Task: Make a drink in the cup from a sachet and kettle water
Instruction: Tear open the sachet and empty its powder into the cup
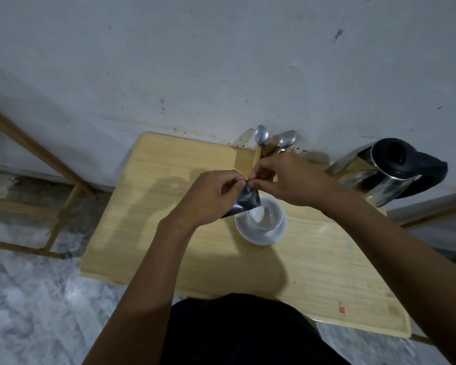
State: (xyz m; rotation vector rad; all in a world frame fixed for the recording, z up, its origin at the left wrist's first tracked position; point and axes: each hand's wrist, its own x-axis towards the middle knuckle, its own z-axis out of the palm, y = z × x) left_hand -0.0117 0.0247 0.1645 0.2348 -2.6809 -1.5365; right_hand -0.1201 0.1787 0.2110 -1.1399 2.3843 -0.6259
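Note:
A small dark, shiny sachet [244, 202] hangs just above the left rim of a white cup [267, 213], which stands on a white saucer [250, 233] on the wooden table [327, 259]. My left hand [208, 196] pinches the sachet's top left corner. My right hand [287, 180] pinches the same top edge from the right, fingertips touching those of the left. The cup looks empty inside. A steel kettle [390, 175] with a black lid and handle stands at the table's far right, against the wall.
Two spoons [262, 137] and a fork stick up from a wooden holder at the table's far edge, right behind my hands. A wooden frame [58, 201] stands on the marble floor to the left. The wall runs close behind the table.

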